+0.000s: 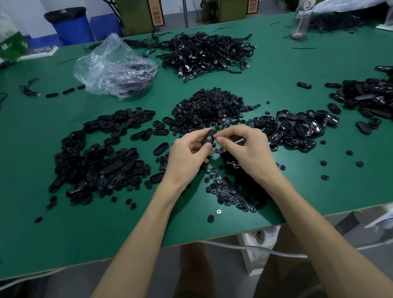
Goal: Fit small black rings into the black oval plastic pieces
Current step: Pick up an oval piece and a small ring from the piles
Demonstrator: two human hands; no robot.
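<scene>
My left hand [187,153] grips a black oval plastic piece [209,137], fingers curled round its left end and holding it just above the green table [53,233]. My right hand [244,144] pinches the right end of the same piece between thumb and forefinger. I cannot tell whether a ring sits under those fingertips.

Just beyond my hands lies a heap of small black rings [210,108]. A thinner scatter of rings [229,191] spreads on the near side, under my right wrist. A small silver screw head [218,211] sits near the table's edge.

A broad pile of oval pieces [98,160] lies to the left and a second pile [293,128] to the right.

Farther back are a crumpled clear plastic bag [112,65], a tangle of black cables [206,52] and a clear water bottle [301,16] standing upright at the far right.
</scene>
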